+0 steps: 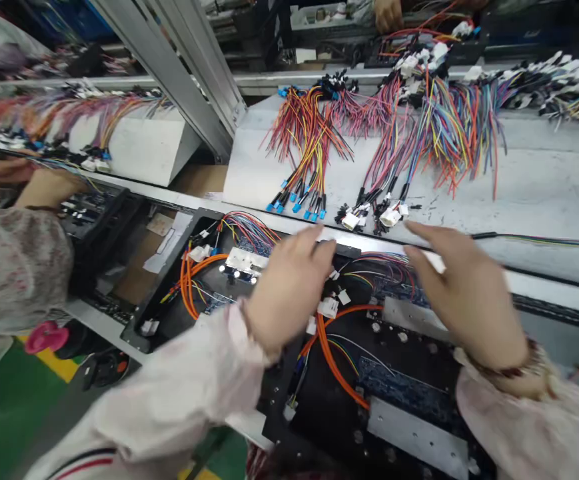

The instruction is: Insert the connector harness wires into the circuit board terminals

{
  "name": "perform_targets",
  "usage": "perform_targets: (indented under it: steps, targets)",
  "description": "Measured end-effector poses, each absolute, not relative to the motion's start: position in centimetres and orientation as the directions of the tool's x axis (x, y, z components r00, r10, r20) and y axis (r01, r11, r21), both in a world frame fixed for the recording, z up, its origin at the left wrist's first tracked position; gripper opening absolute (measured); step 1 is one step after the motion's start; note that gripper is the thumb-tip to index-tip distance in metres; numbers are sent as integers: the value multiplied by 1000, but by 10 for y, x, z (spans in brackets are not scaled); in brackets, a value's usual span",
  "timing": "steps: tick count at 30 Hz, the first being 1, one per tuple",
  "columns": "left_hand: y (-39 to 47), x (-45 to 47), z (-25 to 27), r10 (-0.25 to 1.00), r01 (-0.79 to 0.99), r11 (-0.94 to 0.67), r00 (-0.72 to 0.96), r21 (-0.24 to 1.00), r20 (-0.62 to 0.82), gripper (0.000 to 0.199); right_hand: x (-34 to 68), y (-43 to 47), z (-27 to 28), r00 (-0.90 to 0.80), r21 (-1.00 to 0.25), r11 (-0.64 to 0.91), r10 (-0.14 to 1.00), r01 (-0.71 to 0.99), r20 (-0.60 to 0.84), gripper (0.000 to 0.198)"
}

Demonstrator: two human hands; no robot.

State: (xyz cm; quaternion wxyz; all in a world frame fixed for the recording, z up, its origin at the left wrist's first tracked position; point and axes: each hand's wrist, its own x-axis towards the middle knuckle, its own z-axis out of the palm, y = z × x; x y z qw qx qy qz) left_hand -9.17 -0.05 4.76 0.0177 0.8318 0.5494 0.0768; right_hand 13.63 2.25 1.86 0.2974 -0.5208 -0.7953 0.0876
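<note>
My left hand [292, 287] hovers over the rim between two black housings, its fingers bent, thumb and forefinger slightly apart, nothing visible in them. To the right, my right hand [469, 287] is held open, thumb and forefinger spread towards a white connector [392, 217] on a wire bundle; I see no contact. Beneath my hands lies the nearer black housing [329, 413], with orange cables [332, 360], silver metal plates [419, 437] and blue circuit boards [404, 387]. Left of it is a second black housing [169, 333] with similar orange cables and thin coloured wires.
Wire bundles with blue connectors [296, 200] and multicoloured bundles [454, 127] lie on the sloping white shelf [544, 173]. A metal post [194, 67] rises behind the bench. At left, a co-worker's hand and sleeve [19, 260] are beside another housing. Another person's hand [388, 15] shows at the top.
</note>
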Motion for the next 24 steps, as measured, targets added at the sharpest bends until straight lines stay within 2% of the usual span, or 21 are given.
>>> perform_targets:
  steps: [2, 3, 4, 5, 8, 11, 13, 16, 18, 19, 20, 21, 22, 24]
  targets:
    - [57, -116, 51, 904, 906, -423, 420, 18, 76, 36, 149, 22, 35, -215, -445, 399, 887, 802, 409, 33]
    - [87, -126, 48, 900, 903, -431, 430, 1, 68, 31, 153, 22, 42, -190, -452, 376, 895, 809, 404, 32]
    - [114, -134, 42, 863, 864, -504, 504, -15, 31, 26, 157, 22, 47, -169, -468, 354, 905, 810, 391, 31]
    - [138, -140, 34, 792, 792, -610, 610, 4, -32, 22, 159, 22, 51, -151, -486, 334, 914, 808, 376, 30]
    - [183, -150, 8, 680, 689, -721, 724, 68, -117, 14, 161, 23, 54, -123, -523, 304, 928, 797, 353, 29]
    - [195, -156, 0, 650, 656, -745, 755, 122, -88, 14, 157, 25, 52, -85, -539, 272, 934, 797, 346, 27]
    - [194, -157, 8, 678, 670, -728, 735, 147, 6, 10, 149, 27, 51, -60, -573, 261, 937, 777, 345, 25]
    - [177, -147, 40, 750, 731, -658, 612, 183, 252, 13, 129, 25, 58, 27, -664, 276, 913, 695, 407, 25]
    - [151, -126, 69, 746, 705, -638, 467, 310, 475, 14, 113, 22, 71, 90, -683, 325, 863, 654, 497, 34]
    - [134, -112, 85, 722, 574, -661, 311, 483, 618, 13, 106, 18, 80, 91, -647, 366, 823, 669, 560, 42]
    - [114, -96, 101, 679, 376, -720, 207, 583, 705, 14, 100, 14, 89, 65, -582, 400, 783, 708, 618, 51]
    - [92, -81, 115, 676, 205, -733, 114, 649, 728, 16, 96, 9, 99, 19, -500, 418, 752, 758, 659, 60]
    - [70, -67, 127, 733, 84, -677, -12, 731, 680, 14, 95, 3, 107, -41, -417, 419, 743, 807, 668, 69]
    - [29, -48, 140, 827, -100, -558, -145, 824, 543, 15, 102, -14, 115, -115, -311, 370, 784, 875, 610, 73]
